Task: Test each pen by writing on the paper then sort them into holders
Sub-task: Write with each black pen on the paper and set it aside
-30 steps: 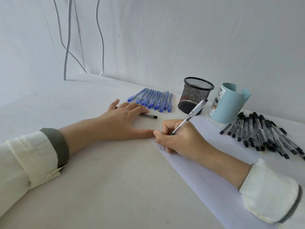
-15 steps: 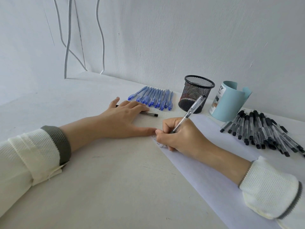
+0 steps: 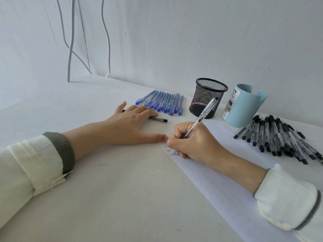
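The left hand [image 3: 129, 127] lies flat on the counter [image 3: 113, 198], fingers straight over a spare pen [image 3: 158, 119]. Its thumb is at the corner of the paper [image 3: 218, 186], probably to steady the sheet. Behind it the blue pens [image 3: 162, 103] lie in a row, seemingly awaiting their turn. The right hand [image 3: 195, 144] pinches a clear pen [image 3: 204, 114] in a writing grip, tip on the paper beside short test words. The mesh holder [image 3: 208, 99] and blue holder [image 3: 243, 109] stand beyond, within easy reach. Black pens [image 3: 279, 139] are heaped rightmost.
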The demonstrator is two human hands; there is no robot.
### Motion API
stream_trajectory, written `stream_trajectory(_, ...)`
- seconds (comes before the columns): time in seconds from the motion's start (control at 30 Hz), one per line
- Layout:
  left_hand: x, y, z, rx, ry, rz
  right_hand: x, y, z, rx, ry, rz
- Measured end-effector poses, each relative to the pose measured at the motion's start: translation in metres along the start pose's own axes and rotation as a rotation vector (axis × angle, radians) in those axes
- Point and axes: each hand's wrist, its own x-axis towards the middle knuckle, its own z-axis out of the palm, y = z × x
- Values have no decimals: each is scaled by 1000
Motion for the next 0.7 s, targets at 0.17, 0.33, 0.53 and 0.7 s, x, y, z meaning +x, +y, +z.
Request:
stream_trajectory(0.17,0,0,-1,-1,0,-3,0,1,-1,0,-6,-5)
stream_trajectory(0.33,0,0,-1,8,-1,-6,1,1,-2,5,-19,1)
stream_trajectory(0.53,0,0,0,-3,0,0,1,1,-3,9,-9,-16)
stream_trajectory(0.7,0,0,-1,-1,-7,-2,0,2,-3,1,-3,-21)
